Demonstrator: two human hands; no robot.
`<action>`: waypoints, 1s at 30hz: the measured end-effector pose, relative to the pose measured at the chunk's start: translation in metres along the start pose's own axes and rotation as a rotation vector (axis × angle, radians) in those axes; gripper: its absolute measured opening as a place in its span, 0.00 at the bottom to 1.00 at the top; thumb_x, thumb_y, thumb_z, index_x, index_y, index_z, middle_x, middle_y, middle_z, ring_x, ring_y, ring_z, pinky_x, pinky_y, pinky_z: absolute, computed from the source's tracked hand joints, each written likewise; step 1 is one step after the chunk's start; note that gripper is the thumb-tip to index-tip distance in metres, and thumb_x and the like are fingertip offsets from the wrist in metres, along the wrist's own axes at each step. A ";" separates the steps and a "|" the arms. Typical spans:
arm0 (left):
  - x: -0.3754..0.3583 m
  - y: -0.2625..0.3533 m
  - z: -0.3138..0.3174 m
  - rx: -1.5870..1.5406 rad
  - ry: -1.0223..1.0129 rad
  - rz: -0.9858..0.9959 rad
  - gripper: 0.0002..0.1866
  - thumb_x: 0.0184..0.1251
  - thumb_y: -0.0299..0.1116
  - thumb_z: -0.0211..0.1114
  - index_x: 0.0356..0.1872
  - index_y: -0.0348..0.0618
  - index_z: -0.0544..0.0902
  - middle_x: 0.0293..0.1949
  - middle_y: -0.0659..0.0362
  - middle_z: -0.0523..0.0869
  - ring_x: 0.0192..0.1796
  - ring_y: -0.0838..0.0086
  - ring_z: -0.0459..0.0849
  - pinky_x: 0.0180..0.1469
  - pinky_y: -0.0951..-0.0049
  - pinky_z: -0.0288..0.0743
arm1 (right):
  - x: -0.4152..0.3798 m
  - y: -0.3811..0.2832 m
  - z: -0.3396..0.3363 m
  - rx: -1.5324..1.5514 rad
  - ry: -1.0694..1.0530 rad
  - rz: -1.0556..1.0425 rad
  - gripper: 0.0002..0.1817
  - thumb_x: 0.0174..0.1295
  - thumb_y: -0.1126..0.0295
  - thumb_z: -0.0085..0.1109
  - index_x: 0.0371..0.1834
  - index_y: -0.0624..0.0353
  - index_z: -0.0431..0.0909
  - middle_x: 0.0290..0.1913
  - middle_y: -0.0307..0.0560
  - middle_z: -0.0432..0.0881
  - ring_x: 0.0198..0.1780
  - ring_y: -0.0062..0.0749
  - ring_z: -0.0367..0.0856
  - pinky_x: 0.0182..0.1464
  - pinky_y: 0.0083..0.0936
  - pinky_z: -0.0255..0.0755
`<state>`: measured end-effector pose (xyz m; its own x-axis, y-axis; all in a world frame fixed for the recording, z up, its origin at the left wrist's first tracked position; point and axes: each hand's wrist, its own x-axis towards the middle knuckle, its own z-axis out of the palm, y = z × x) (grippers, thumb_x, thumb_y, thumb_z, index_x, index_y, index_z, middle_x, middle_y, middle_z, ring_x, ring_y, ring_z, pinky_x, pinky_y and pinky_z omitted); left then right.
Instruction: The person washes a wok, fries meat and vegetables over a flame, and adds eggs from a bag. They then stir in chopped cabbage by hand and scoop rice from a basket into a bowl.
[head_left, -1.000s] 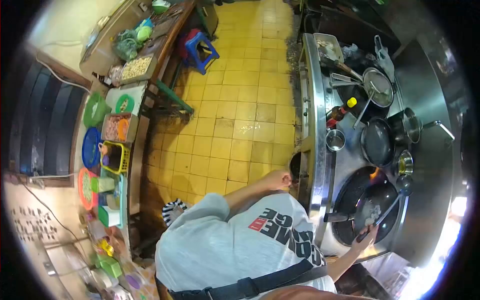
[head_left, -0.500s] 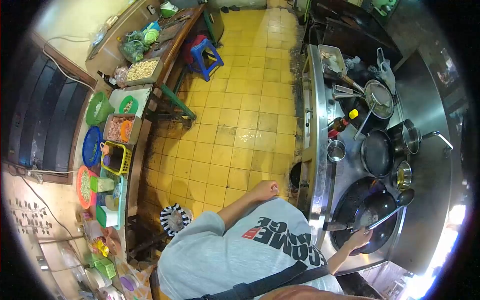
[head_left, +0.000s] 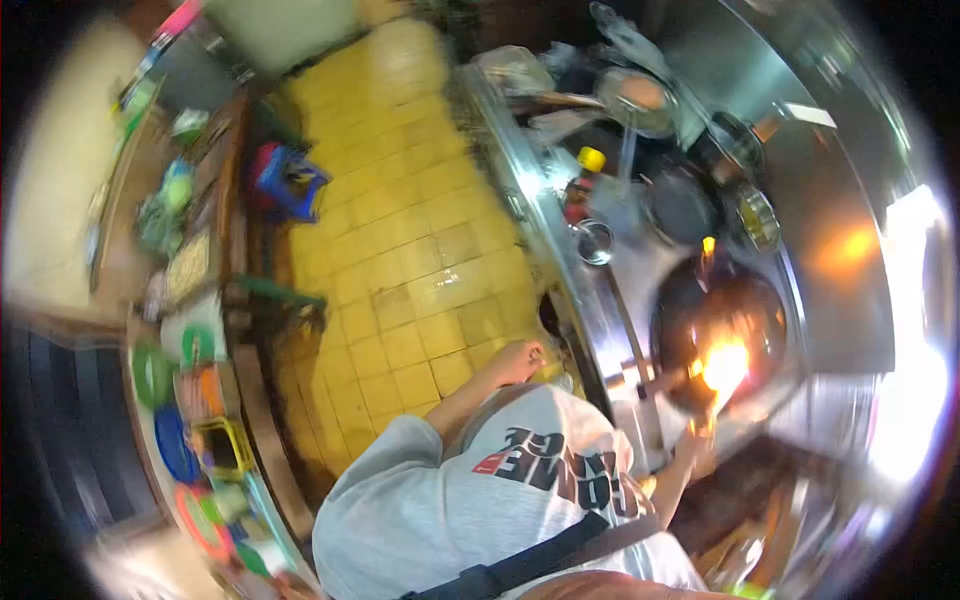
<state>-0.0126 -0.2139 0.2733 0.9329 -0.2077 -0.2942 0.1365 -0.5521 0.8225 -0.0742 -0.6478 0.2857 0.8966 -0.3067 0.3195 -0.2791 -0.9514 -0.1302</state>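
Fingers of the right hand point(head_left: 697, 441), in the head view, were closed about a slim handle point(head_left: 716, 404) that glared in the firelight; blur and glare hid which tool it belonged to. Those of the left hand point(head_left: 524, 360) were bent inward just beside the front edge of the steel bench point(head_left: 632, 285), and how tightly they were curled, or whether they had hold of anything, could not be told. A dark wok point(head_left: 755, 310) sat at the near right of that bench, with a bright flame point(head_left: 725, 368) blazing over its near side and hiding what lay there. A dark pan handle point(head_left: 660, 382) jutted leftward from the flame, between the two hands. Beyond the wok stood a black pan point(head_left: 682, 205), with a metal bowl point(head_left: 758, 220) to its right and a metal cup point(head_left: 594, 243) to its left. Farther off were a yellow-capped bottle point(head_left: 580, 190) and a strainer point(head_left: 640, 102). Across the yellow tiled floor point(head_left: 410, 300), far left, stood a blue stool point(head_left: 290, 184).
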 end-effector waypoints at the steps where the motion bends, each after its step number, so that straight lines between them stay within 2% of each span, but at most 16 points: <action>1: 0.005 0.000 0.002 0.023 -0.019 0.035 0.16 0.54 0.40 0.62 0.38 0.39 0.78 0.33 0.50 0.83 0.37 0.59 0.81 0.41 0.65 0.73 | 0.005 -0.027 -0.024 0.248 -0.154 0.233 0.26 0.50 0.75 0.55 0.57 0.60 0.67 0.45 0.54 0.76 0.46 0.44 0.75 0.50 0.37 0.68; 2: 0.006 0.009 0.001 0.020 -0.062 0.020 0.16 0.54 0.41 0.61 0.39 0.40 0.78 0.33 0.51 0.83 0.38 0.60 0.81 0.41 0.65 0.73 | 0.028 -0.065 -0.079 0.203 -0.479 0.466 0.28 0.48 0.76 0.55 0.58 0.56 0.66 0.44 0.56 0.75 0.44 0.43 0.75 0.46 0.39 0.68; 3: 0.008 0.016 0.000 0.021 -0.101 0.008 0.16 0.55 0.41 0.61 0.40 0.40 0.78 0.34 0.51 0.83 0.39 0.61 0.81 0.41 0.66 0.73 | 0.017 -0.047 -0.075 0.205 -0.277 0.220 0.30 0.41 0.77 0.56 0.55 0.60 0.68 0.27 0.58 0.75 0.34 0.53 0.74 0.39 0.43 0.66; 4: 0.014 0.014 0.004 0.053 -0.194 0.056 0.16 0.55 0.41 0.61 0.40 0.40 0.78 0.34 0.51 0.83 0.39 0.61 0.81 0.41 0.66 0.73 | 0.016 -0.035 -0.082 0.138 -0.285 0.154 0.30 0.43 0.77 0.56 0.56 0.60 0.67 0.24 0.56 0.74 0.31 0.53 0.74 0.36 0.44 0.67; 5: 0.017 0.008 0.008 0.066 -0.205 0.034 0.16 0.55 0.41 0.62 0.40 0.41 0.78 0.35 0.52 0.83 0.39 0.62 0.81 0.42 0.66 0.73 | 0.005 -0.007 -0.074 0.026 -0.038 -0.102 0.27 0.43 0.77 0.55 0.53 0.60 0.70 0.23 0.55 0.76 0.28 0.49 0.76 0.31 0.40 0.68; 6: 0.019 0.006 0.012 0.082 -0.203 0.008 0.16 0.55 0.41 0.62 0.41 0.41 0.78 0.36 0.52 0.83 0.39 0.62 0.82 0.42 0.67 0.74 | 0.004 0.005 -0.084 0.317 -0.208 0.120 0.24 0.44 0.78 0.53 0.50 0.61 0.72 0.23 0.59 0.74 0.29 0.36 0.80 0.29 0.34 0.69; 7: 0.020 0.007 0.015 0.113 -0.265 0.046 0.16 0.55 0.41 0.62 0.41 0.41 0.78 0.36 0.52 0.83 0.39 0.62 0.82 0.42 0.67 0.74 | 0.014 -0.011 -0.115 0.371 -0.223 0.136 0.22 0.44 0.78 0.51 0.48 0.61 0.73 0.25 0.65 0.69 0.40 0.17 0.56 0.28 0.29 0.68; 8: 0.021 0.009 0.017 0.090 -0.266 0.039 0.16 0.55 0.40 0.63 0.41 0.41 0.78 0.36 0.52 0.83 0.40 0.63 0.82 0.42 0.67 0.74 | 0.027 -0.033 -0.152 0.336 -0.356 0.278 0.21 0.45 0.77 0.50 0.47 0.62 0.72 0.27 0.66 0.64 0.33 0.62 0.66 0.28 0.28 0.68; 9: 0.021 0.012 0.019 0.065 -0.258 0.025 0.16 0.54 0.39 0.64 0.41 0.42 0.78 0.37 0.52 0.83 0.40 0.64 0.82 0.43 0.67 0.74 | 0.016 -0.017 -0.138 0.239 -0.302 0.313 0.19 0.45 0.76 0.50 0.45 0.60 0.74 0.28 0.67 0.70 0.31 0.58 0.74 0.29 0.30 0.70; 11: 0.024 0.014 0.021 0.106 -0.299 0.064 0.17 0.54 0.39 0.64 0.42 0.42 0.78 0.37 0.52 0.83 0.40 0.65 0.82 0.43 0.67 0.74 | 0.010 -0.027 -0.123 0.048 -0.235 0.425 0.16 0.46 0.76 0.51 0.41 0.63 0.76 0.25 0.62 0.75 0.28 0.54 0.75 0.30 0.35 0.71; 13: 0.025 0.018 0.022 0.140 -0.293 0.086 0.17 0.52 0.38 0.65 0.43 0.42 0.78 0.36 0.52 0.83 0.39 0.66 0.82 0.43 0.67 0.74 | -0.001 -0.014 -0.076 -0.311 -0.341 0.050 0.14 0.46 0.75 0.53 0.38 0.66 0.77 0.24 0.58 0.78 0.28 0.50 0.78 0.31 0.39 0.72; 15: 0.025 0.029 0.021 0.176 -0.330 0.072 0.17 0.54 0.38 0.64 0.43 0.43 0.78 0.38 0.52 0.83 0.40 0.65 0.82 0.43 0.67 0.74 | 0.019 -0.037 -0.087 0.195 -0.216 0.545 0.09 0.45 0.72 0.58 0.24 0.69 0.76 0.26 0.61 0.78 0.33 0.52 0.79 0.35 0.39 0.74; 17: 0.023 0.038 0.021 0.189 -0.336 0.098 0.17 0.54 0.38 0.64 0.44 0.42 0.78 0.38 0.53 0.82 0.39 0.66 0.82 0.42 0.68 0.74 | 0.014 -0.025 -0.089 0.247 -0.202 0.463 0.09 0.44 0.72 0.58 0.24 0.69 0.77 0.26 0.61 0.79 0.33 0.52 0.80 0.34 0.39 0.74; 19: 0.022 0.044 0.020 0.184 -0.346 0.094 0.17 0.54 0.38 0.64 0.44 0.42 0.78 0.37 0.53 0.82 0.38 0.66 0.82 0.41 0.68 0.74 | 0.012 -0.034 -0.108 0.243 -0.289 0.643 0.11 0.43 0.71 0.60 0.25 0.70 0.77 0.26 0.63 0.79 0.32 0.53 0.80 0.32 0.39 0.74; 23: 0.019 0.043 0.019 0.178 -0.340 0.091 0.17 0.54 0.38 0.64 0.44 0.42 0.77 0.37 0.53 0.83 0.36 0.68 0.83 0.40 0.69 0.75 | -0.002 -0.044 -0.095 0.247 -0.190 0.669 0.11 0.45 0.70 0.56 0.27 0.69 0.77 0.25 0.65 0.77 0.31 0.53 0.80 0.29 0.39 0.73; 30: 0.013 0.041 0.021 0.220 -0.402 0.039 0.19 0.53 0.41 0.64 0.45 0.43 0.77 0.39 0.53 0.82 0.37 0.67 0.83 0.42 0.68 0.75 | -0.019 -0.060 -0.090 0.436 0.068 0.662 0.24 0.48 0.70 0.53 0.52 0.62 0.71 0.32 0.65 0.77 0.35 0.56 0.77 0.36 0.40 0.71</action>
<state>-0.0015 -0.2564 0.2929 0.7264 -0.5049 -0.4663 -0.0108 -0.6868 0.7267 -0.1054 -0.5878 0.3723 0.5644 -0.8192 0.1022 -0.5742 -0.4785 -0.6644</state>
